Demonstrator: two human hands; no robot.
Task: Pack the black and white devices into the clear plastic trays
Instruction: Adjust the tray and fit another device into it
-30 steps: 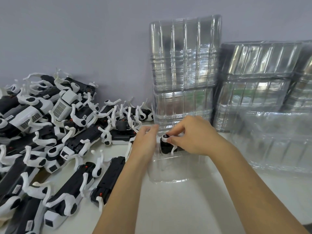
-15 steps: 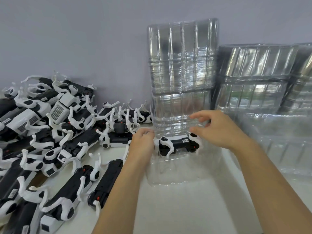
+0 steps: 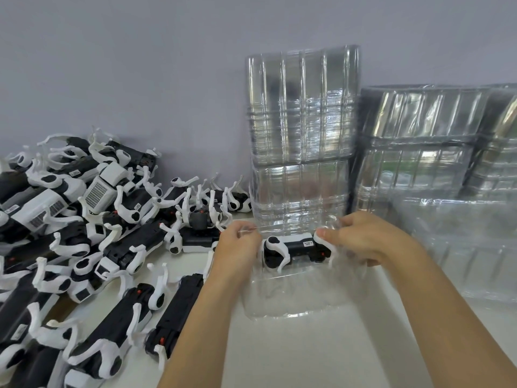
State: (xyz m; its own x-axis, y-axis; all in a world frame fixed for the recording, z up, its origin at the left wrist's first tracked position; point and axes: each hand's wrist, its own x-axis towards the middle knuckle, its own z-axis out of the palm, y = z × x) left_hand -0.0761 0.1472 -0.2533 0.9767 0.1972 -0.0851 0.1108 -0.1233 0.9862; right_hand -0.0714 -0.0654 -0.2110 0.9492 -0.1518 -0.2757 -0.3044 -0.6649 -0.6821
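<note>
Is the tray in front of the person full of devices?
No, the tray holds just one device at its far end; the rest is bare.

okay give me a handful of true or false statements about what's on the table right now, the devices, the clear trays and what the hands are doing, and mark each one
1. One black and white device lies in the clear tray in front of the person. True.
2. The loose pile of devices is on the right side of the table. False: it is on the left; the tray stacks are in the middle and on the right.
3. The left hand and the right hand are at opposite ends of the packed device. True.
4. The near half of the tray is already full of devices. False: only one device shows in it, at the far end.
5. The tallest tray stack stands against the wall, just behind the tray. True.
</note>
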